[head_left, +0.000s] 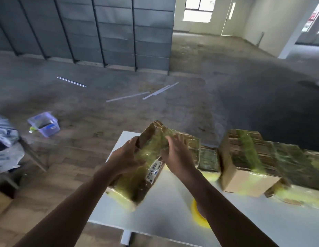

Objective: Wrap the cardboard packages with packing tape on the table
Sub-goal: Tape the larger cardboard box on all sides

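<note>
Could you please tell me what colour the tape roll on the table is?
The tape roll is yellow; head view.

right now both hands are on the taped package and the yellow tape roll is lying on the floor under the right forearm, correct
Not quite. The head view shows the yellow tape roll lying on the white table, not the floor, partly hidden under the right forearm. The left hand and right hand are indeed on the taped package.
</note>
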The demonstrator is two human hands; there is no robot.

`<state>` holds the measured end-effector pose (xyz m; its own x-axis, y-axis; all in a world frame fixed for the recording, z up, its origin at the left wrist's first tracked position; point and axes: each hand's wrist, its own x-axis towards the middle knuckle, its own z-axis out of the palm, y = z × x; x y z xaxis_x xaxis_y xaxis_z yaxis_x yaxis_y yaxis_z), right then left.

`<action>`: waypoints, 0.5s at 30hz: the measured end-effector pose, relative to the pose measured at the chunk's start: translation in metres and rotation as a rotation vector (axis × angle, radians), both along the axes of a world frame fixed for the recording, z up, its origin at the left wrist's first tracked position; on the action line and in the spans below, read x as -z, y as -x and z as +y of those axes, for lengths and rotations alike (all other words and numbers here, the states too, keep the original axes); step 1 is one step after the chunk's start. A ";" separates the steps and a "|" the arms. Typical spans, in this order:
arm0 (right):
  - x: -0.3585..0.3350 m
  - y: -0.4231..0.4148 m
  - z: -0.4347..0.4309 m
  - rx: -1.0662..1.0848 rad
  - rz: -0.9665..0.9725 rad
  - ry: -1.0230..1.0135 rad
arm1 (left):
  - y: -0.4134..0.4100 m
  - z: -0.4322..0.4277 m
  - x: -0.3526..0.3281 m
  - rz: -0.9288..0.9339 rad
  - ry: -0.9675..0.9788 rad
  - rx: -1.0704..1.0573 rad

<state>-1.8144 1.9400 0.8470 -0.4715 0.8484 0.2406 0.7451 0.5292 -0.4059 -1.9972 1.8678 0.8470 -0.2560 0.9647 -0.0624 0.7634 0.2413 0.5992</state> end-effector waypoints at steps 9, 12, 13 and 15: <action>0.011 -0.024 -0.035 -0.338 0.093 -0.128 | 0.010 -0.040 -0.025 0.055 0.062 0.096; 0.008 -0.016 -0.038 -0.330 0.045 -0.144 | 0.017 -0.048 -0.038 0.089 0.158 0.178; 0.008 -0.013 -0.038 -0.336 0.008 -0.151 | 0.018 -0.050 -0.041 0.105 0.202 0.213; 0.006 -0.008 -0.039 -0.382 -0.049 -0.155 | 0.017 -0.049 -0.044 0.138 0.289 0.308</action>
<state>-1.8066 1.9008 0.8407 -0.7595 0.5656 0.3214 0.4998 0.8235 -0.2683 -2.0138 1.8186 0.8911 0.0156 0.9451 -0.3264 0.8939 0.1331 0.4281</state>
